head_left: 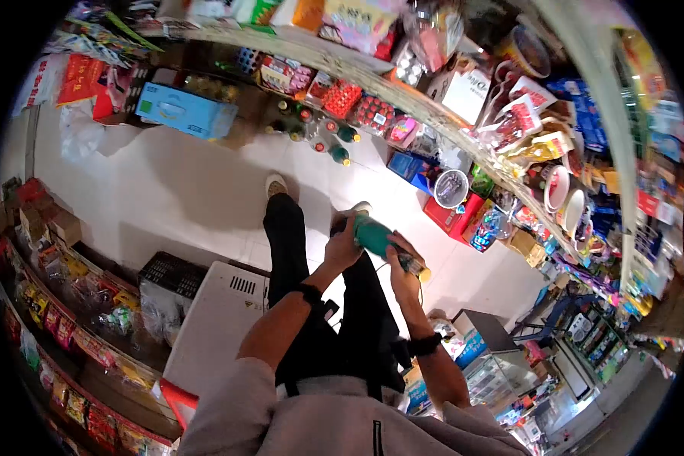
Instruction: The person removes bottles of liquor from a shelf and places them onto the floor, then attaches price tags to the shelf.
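A green bottle [373,235] with a yellow cap lies tilted between my two hands, above my legs. My left hand [343,247] is wrapped round its wide end. Toward the capped end, my right hand [404,267] closes on the same bottle, and the yellow cap sticks out past the fingers. What is printed on the bottle is hidden or too small to read. On the floor ahead stand several other bottles [340,155], some with yellow caps and some with red, apart from my hands.
Shelves of packaged snacks [520,114] run along the front and right. A blue box [176,111] and a red box [454,218] sit low by them. Behind me at left are a white cabinet [216,323], a black crate [171,275] and more stocked shelves [68,319].
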{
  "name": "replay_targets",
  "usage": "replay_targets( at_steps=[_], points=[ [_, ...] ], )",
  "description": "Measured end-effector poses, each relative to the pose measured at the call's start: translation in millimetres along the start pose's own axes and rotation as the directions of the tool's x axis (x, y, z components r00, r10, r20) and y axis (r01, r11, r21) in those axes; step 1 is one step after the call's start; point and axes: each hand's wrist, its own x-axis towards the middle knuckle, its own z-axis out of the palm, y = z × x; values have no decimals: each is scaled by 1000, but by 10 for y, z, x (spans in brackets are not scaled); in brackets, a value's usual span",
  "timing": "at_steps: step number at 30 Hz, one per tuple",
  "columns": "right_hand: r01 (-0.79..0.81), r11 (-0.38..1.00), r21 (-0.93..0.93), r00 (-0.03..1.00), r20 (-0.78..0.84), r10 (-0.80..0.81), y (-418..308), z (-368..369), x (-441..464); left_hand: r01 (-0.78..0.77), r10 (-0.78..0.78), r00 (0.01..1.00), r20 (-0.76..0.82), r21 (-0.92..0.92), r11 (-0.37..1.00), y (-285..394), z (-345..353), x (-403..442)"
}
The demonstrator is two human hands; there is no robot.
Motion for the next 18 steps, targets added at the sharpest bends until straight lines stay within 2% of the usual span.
replay_targets(
  at_steps=[2,4,7,8,10,12,13,14,15,18],
  points=[
    [56,997,-57,998,-8,-56,399,52,364,-101,72,976,-207,-132,986,-214,501,488],
    [109,990,-87,992,-46,-114,1055,159,786,-139,110,962,-250,-105,985,-340,835,1003],
    [93,994,-57,988,-115,-99,1773,349,1419,-103,62,980,-187,-221,970,-315,873,1522],
    [87,995,39,988,-130,-81,1980,441,1610,-97,50,981,-188,-246,964,-336,883,1711],
    [127,992,-14,982,-140,-128,2342,586,2000,-2,-47,993,-113,-399,917,-442,989,2115],
    [166,986,18,973,-165,-161,2736,748,2372,-69,-25,976,-216,-416,907,-692,1245,2552],
    [172,985,8,974,-150,-168,2920,795,2546,-91,-18,977,-211,-497,863,-830,1350,2783],
    [111,994,0,988,-104,-110,3028,824,2697,-107,-17,979,-204,-577,809,-992,1480,2998],
    [135,991,11,985,-113,-133,3218,890,2847,-68,-47,989,-141,-710,701,-1076,1511,3174],
    [229,973,29,969,-108,-224,3644,1079,3279,-22,-39,998,-48,-867,498,-1278,1555,3557]
  ],
)
